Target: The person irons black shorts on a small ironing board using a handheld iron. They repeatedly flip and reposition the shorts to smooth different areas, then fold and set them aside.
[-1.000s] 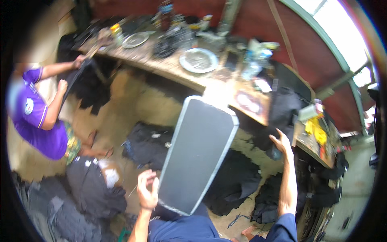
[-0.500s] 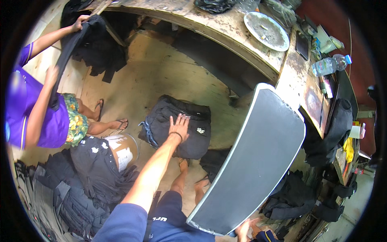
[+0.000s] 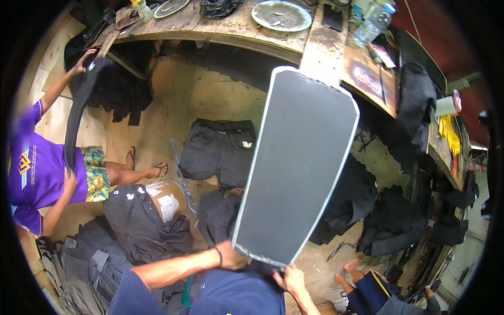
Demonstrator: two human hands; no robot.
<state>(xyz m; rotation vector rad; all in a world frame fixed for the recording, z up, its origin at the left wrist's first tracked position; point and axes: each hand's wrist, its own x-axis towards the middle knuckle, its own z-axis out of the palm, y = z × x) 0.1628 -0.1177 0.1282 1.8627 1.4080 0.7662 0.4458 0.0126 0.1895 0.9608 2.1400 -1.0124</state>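
A long dark grey board (image 3: 299, 168) with a pale rim reaches out from the bench towards me. At its near end, a strip of black cloth (image 3: 264, 269) spans between my hands. My left hand (image 3: 235, 255) is closed at the cloth's left end, its fingertips hidden. At the near right corner of the board, my right hand (image 3: 293, 281) pinches the cloth's other end. Black shorts (image 3: 220, 149) with a small white print lie beyond the board's left side. Another black garment (image 3: 215, 212) lies closer to me, partly covered by the board.
At left, a person in a purple shirt (image 3: 50, 184) holds up a dark strip of cloth (image 3: 81, 115). Black garments drape a round container (image 3: 167, 202). The wooden bench (image 3: 226, 26) carries a plate (image 3: 282, 16), phone (image 3: 332, 18) and bottle (image 3: 374, 26). Another person's feet (image 3: 346, 270) show lower right.
My left hand has left the bundle of black shorts and come back to the board's near end. The shorts now lie spread out, the blue tie loose beside them. The view has turned right.
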